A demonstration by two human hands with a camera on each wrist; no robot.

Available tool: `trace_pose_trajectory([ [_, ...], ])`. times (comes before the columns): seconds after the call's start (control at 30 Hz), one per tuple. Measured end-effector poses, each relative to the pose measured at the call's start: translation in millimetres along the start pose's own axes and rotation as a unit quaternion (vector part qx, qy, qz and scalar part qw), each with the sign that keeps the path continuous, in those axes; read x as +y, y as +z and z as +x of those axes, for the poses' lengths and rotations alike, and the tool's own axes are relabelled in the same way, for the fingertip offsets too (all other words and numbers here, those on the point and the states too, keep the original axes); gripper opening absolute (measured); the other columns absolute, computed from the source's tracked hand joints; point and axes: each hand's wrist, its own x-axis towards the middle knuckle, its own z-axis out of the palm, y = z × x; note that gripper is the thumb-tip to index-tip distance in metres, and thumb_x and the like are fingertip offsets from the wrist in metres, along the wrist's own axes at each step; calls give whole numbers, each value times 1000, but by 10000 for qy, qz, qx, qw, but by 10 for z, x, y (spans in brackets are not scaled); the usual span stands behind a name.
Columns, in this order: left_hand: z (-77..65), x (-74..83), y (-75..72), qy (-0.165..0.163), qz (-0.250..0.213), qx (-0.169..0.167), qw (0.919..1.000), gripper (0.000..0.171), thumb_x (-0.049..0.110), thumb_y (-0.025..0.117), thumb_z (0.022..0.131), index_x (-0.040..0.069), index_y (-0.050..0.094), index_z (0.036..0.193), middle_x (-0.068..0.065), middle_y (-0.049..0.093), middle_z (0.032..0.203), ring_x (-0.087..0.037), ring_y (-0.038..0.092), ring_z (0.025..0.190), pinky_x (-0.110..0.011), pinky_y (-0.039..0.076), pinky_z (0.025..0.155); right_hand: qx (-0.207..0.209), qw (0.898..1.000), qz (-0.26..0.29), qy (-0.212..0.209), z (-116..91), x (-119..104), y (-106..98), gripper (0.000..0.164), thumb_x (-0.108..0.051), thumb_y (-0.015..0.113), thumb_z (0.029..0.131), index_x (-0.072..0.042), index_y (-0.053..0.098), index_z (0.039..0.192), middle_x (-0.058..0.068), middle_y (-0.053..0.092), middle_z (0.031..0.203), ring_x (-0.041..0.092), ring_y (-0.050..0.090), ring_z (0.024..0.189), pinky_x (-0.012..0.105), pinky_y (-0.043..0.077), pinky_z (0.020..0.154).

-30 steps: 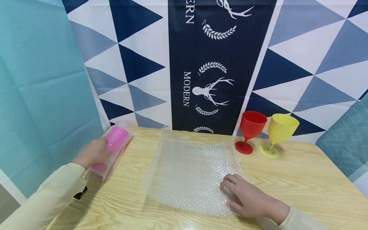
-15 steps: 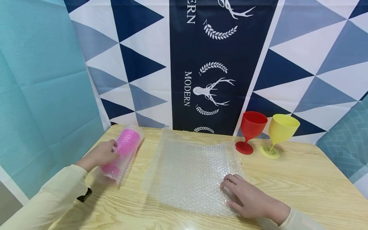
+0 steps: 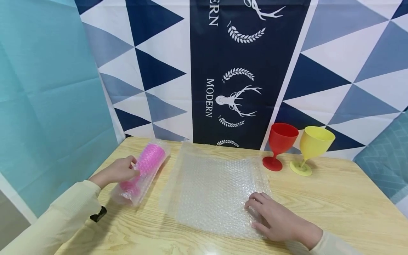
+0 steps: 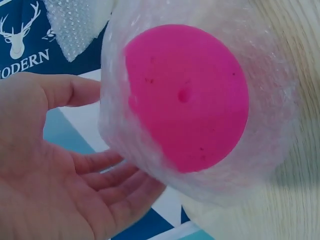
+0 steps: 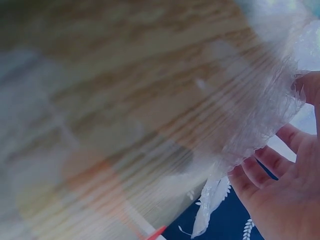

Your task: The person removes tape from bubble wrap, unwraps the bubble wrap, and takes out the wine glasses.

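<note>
A pink goblet (image 3: pixel 152 156) rolled in clear bubble wrap lies slantwise on the table at the left. My left hand (image 3: pixel 120 170) holds the roll from its left side. In the left wrist view, the goblet's round pink base (image 4: pixel 200 100) shows through the wrap, with thumb and fingers on either side of the roll. A flat sheet of bubble wrap (image 3: pixel 216 191) is spread across the middle of the table. My right hand (image 3: pixel 275 219) rests on its right edge with bent fingers. The right wrist view shows the fingers (image 5: pixel 272 162) at the crinkled edge of that sheet (image 5: pixel 260 125).
A red goblet (image 3: pixel 282 138) and a yellow goblet (image 3: pixel 313 143) stand upright at the back right of the wooden table (image 3: pixel 344 205). Behind it hangs a patterned cloth (image 3: pixel 165 67), and a teal cloth (image 3: pixel 57 95) borders the left side.
My left hand has shifted the wrapped pink goblet to the right, closer to the flat sheet. The right hand has stayed in place on the sheet.
</note>
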Motion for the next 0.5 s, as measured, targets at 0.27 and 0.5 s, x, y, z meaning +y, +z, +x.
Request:
trace_pose_trajectory([
  [0.27,76,-26,19,-495,14,-110,9987,62,35,59,90,-14,44,123,-30,60,113,-32,59,96,-45,53,84,-15,10000,-2,-41,-20,11,9,41,-36,72,85,-28,57,122,-11,55,123,8,49,108,32,55,94],
  [0.5,136,-40,34,-778,-84,-644,9949,78,46,57,90,-18,38,130,-36,51,127,-41,56,111,-50,50,91,-130,9999,27,-36,-4,-6,-25,40,-35,73,84,-28,57,121,-11,55,123,8,49,108,33,55,94],
])
